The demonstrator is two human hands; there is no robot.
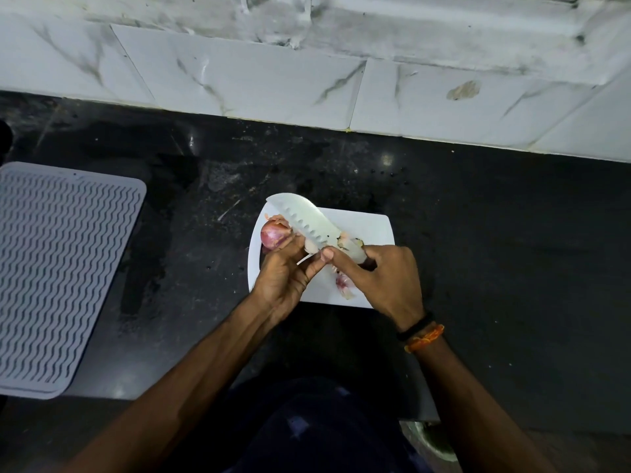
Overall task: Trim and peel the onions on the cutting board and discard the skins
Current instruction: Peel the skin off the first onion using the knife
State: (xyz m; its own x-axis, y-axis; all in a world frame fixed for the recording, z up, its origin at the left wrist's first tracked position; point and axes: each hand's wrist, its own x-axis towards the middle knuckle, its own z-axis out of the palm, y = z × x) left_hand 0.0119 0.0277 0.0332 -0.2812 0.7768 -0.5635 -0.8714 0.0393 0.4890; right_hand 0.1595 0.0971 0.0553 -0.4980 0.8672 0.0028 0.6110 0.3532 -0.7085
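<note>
My left hand [283, 273] holds a small red onion [273, 235] above the left part of the white cutting board [368, 230]. My right hand [382, 273] grips a white knife [307, 221] by its handle, blade pointing up and left against the onion, with the thumb reaching toward my left fingers. Pale skin scraps [343, 283] lie on the board under my hands, and a bit of skin [346, 240] sits by the blade's heel.
The board lies on a dark stone counter [495, 250] backed by a white marble-tiled wall [256, 80]. A grey ribbed drying mat [58, 271] lies at the left. A metal container rim [433, 438] shows below the counter edge at lower right.
</note>
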